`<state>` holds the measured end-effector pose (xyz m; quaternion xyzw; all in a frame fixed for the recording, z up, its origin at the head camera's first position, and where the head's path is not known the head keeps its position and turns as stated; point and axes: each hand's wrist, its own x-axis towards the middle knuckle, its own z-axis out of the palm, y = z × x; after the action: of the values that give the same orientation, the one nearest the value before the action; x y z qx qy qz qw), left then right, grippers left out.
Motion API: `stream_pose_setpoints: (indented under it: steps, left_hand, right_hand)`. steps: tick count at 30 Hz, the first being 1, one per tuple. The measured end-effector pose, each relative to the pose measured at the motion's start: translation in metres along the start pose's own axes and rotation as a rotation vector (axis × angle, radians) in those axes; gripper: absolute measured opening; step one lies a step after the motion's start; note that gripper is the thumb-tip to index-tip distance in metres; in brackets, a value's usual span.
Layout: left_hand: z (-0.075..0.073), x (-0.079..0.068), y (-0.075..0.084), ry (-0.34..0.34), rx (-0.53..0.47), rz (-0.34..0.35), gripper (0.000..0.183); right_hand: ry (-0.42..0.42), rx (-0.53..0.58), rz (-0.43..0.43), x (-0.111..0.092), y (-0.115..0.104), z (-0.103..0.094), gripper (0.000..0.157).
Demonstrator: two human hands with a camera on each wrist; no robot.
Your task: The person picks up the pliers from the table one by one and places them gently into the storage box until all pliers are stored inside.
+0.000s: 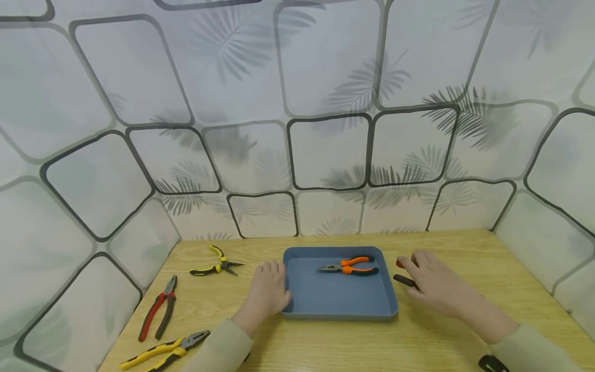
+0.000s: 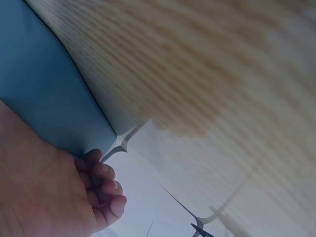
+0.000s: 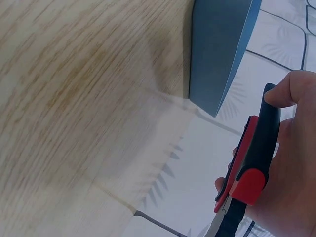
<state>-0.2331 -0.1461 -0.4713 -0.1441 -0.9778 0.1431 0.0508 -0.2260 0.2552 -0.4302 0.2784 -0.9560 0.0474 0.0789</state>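
Observation:
A shallow blue-grey tray (image 1: 341,305) lies on the table with orange-and-black long-nose pliers (image 1: 347,266) inside it. My left hand (image 1: 268,289) holds the tray's left side, its thumb at the rim; in the left wrist view its fingers (image 2: 106,182) are curled beside the tray wall. To the right of the tray, my right hand (image 1: 434,281) grips red-and-black pliers (image 3: 249,182) by the handles. The right wrist view shows part of their metal head, cut off by the frame's lower edge.
On the left of the wooden table (image 1: 325,346) lie small yellow-and-black pliers (image 1: 218,264), another red-and-black pair (image 1: 160,310) and larger yellow-and-black pliers (image 1: 169,351). A patterned curtain (image 1: 330,150) surrounds the table at the back and sides.

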Motion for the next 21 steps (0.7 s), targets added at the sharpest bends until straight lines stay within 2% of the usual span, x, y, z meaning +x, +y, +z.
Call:
stream_pose_setpoints:
  steps: [13, 21]
  left_hand:
    - [0.0, 0.001, 0.0, -0.011, -0.01, -0.003, 0.051]
    - [0.003, 0.001, 0.0, 0.006, -0.014, -0.007, 0.05]
  right_hand:
    - [0.026, 0.004, -0.043, 0.01, -0.009, 0.003, 0.045]
    - [-0.024, -0.003, -0.045, 0.015, -0.016, 0.003, 0.054]
